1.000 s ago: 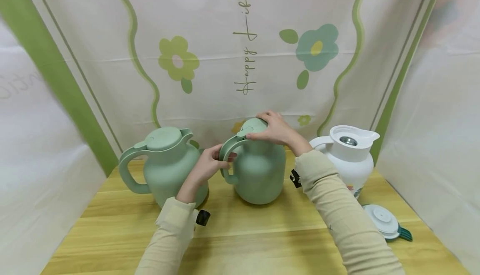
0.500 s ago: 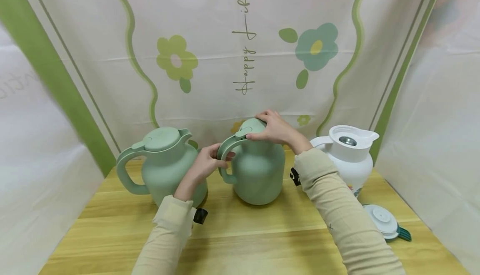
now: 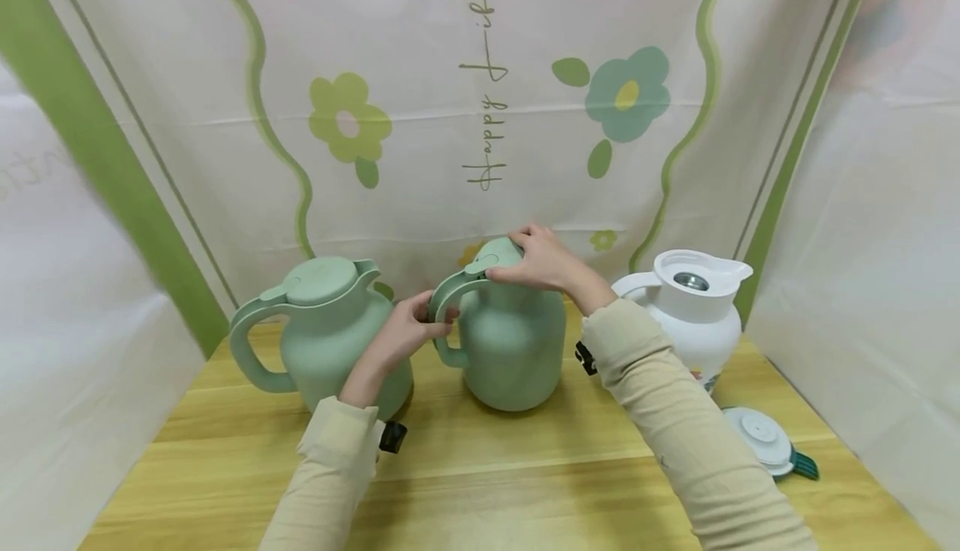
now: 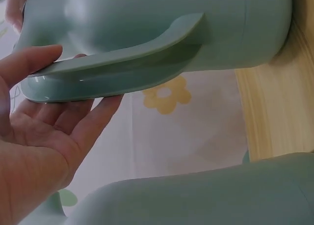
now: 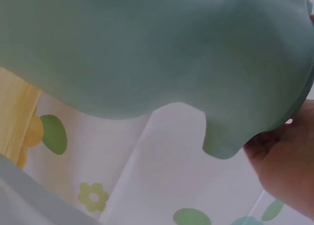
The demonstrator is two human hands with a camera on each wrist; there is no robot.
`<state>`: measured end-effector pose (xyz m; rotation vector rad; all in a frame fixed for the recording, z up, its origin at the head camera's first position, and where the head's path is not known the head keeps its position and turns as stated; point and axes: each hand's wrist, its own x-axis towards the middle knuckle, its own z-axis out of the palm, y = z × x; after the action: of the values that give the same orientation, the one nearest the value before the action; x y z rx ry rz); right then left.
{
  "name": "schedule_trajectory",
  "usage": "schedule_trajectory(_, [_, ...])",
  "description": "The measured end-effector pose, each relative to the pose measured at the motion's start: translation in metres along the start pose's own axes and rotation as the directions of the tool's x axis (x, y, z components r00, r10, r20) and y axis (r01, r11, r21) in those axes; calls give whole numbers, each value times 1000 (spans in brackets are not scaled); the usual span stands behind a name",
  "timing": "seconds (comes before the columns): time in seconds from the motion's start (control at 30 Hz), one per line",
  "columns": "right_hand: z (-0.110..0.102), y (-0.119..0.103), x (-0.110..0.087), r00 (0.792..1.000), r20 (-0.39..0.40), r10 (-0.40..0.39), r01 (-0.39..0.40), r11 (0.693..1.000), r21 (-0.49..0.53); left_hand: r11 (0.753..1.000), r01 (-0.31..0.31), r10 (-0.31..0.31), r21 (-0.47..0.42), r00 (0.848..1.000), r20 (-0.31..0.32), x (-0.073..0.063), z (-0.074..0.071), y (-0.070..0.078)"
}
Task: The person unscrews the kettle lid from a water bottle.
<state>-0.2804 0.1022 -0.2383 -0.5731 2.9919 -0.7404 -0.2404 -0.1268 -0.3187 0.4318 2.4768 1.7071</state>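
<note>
A pale green thermos jug point(image 3: 513, 347) stands upright at the middle of the table, its handle pointing left. My left hand point(image 3: 402, 333) grips that handle point(image 4: 122, 58); in the left wrist view the thumb lies on one side and the fingers on the other. Over the jug's lid point(image 3: 498, 257) my right hand point(image 3: 547, 261) is curled, holding it from the right, thumb near the lid's lever. The lid sits on the jug. In the right wrist view the jug's spout point(image 5: 223, 144) shows beside the right hand, whose fingertips are mostly hidden.
A second green thermos jug point(image 3: 337, 343), lidded, stands to the left behind my left wrist. On the right is a white thermos jug point(image 3: 693, 318) with its mouth uncovered. A white and green lid point(image 3: 761, 438) lies on the wooden table point(image 3: 480, 493) before it. A printed cloth point(image 3: 420, 201) hangs behind.
The head view has shifted slightly, so everything sits a little further left. Both hands keep the same hold, and the middle jug has not visibly moved on the table.
</note>
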Motion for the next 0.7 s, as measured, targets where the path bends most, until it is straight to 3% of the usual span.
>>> schedule_trajectory(0.2, [10, -20, -2, 994, -40, 99, -103, 988, -114, 998, -37, 35, 44, 999, 35, -3, -4, -3])
schedule_trajectory(0.3, [18, -30, -2, 982, -94, 163, -175, 976, -130, 997, -46, 41, 63, 997, 67, -4, -6, -3])
schedule_trajectory(0.43, [25, -36, -2, 964, -145, 225, -245, 960, -136, 997, -22, 18, 69, 998, 61, -3, -3, -3])
schedule_trajectory(0.7, [30, -42, -2, 955, -178, 238, -267, 951, -157, 998, -11, 10, 57, 1000, 23, -6, -2, -1])
